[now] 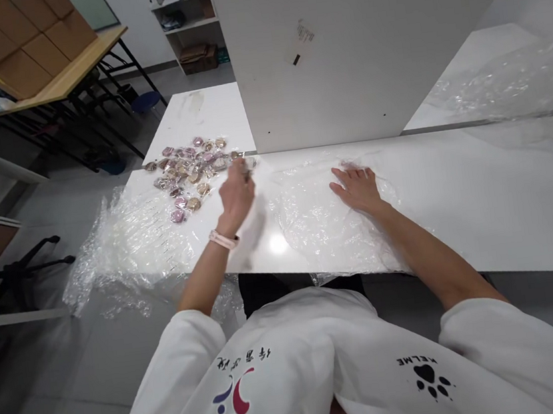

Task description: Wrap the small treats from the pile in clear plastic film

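Note:
Small pink, tan and brown pieces in clear wrappers (190, 170) lie in a loose pile on the left part of the white table. At the right edge of that pile is my left hand (238, 197), a pink band on its wrist. Its fingers are curled together, and what they hold is too small and blurred to name. My right hand (358, 190) lies with fingers spread on a clear plastic bag (315, 212) laid flat on the table. A pinkish patch shows at the bag's far edge, just beyond those fingertips.
Crumpled clear plastic (130, 245) hangs over the table's left front edge. A tall white panel (319, 61) stands behind the table (497, 200). More clear plastic (523, 79) lies at the back right. Cardboard boxes (19, 44) stand on a wooden desk at the far left.

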{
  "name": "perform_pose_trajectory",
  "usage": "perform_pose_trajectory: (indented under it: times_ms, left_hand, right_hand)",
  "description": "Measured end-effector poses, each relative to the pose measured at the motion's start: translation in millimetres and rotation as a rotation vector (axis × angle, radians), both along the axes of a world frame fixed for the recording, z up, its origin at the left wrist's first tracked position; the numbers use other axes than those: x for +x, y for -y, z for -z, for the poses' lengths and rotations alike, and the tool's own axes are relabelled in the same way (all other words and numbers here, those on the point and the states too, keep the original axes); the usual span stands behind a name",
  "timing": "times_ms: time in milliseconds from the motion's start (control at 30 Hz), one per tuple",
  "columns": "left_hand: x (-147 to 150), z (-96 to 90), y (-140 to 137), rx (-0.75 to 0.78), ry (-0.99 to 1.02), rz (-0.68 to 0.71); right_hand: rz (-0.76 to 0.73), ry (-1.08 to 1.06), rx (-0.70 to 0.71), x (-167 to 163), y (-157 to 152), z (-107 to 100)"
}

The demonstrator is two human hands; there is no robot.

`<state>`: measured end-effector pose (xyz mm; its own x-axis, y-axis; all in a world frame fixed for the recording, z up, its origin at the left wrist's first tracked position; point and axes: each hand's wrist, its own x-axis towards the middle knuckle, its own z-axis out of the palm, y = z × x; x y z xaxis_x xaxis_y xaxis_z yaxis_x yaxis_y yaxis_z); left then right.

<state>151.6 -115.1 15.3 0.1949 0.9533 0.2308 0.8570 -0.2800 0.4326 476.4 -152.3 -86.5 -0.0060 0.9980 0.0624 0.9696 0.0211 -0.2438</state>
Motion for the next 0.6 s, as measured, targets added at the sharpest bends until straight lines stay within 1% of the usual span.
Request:
perform_pose_trajectory:
  times_ms: [67,100,167,233,267,300,367,433,467,500,533,567,600]
  left_hand:
    - [47,7.1,38,-0.021,0.040,0.224]
    - [72,15.8,58,-0.042,0.016,0.348]
    - [114,39.0,93,-0.080,-0.067,0.609]
    - [139,59.9,117,-0.099,-0.126,0.774]
    - [143,66.1,125,-0.108,-0.128,0.822]
    - [141,68.4,131,-0.121,-0.108,0.851]
    - [122,62.3,137,-0.166,-0.022,0.874]
    - [90,49.6,144,-0.226,0.052,0.888]
    - [72,44.8,148,-0.249,0.056,0.900]
    - [56,42.9,154,-0.260,0.039,0.906]
    - [42,44.4,161,-0.253,0.013,0.914]
    - [32,49.3,167,-0.232,-0.009,0.908]
    - [25,56.7,173,-0.201,-0.021,0.882]
  right_hand:
    - [0.006,0.010,-0.001,1,0,3]
    - [0.008,0.015,0.001,1,-1,4]
    - [0.002,0.016,0.004,0,-2,6]
    - [-0.008,-0.014,-0.011,-1,-4,2]
    - [-0.009,-0.050,-0.030,0,-4,-3]
    - [-0.005,-0.106,-0.052,1,-1,-11]
    - [0.006,-0.268,-0.084,6,13,-33]
    - [-0.025,-0.420,-0.080,15,45,-57]
    - [-0.072,-0.464,-0.072,20,66,-66]
    - [-0.145,-0.466,-0.075,25,91,-71]
    - [-0.233,-0.439,-0.093,30,117,-72]
    - [-0.308,-0.394,-0.125,33,143,-69]
    - [-0.341,-0.339,-0.142,35,167,-62]
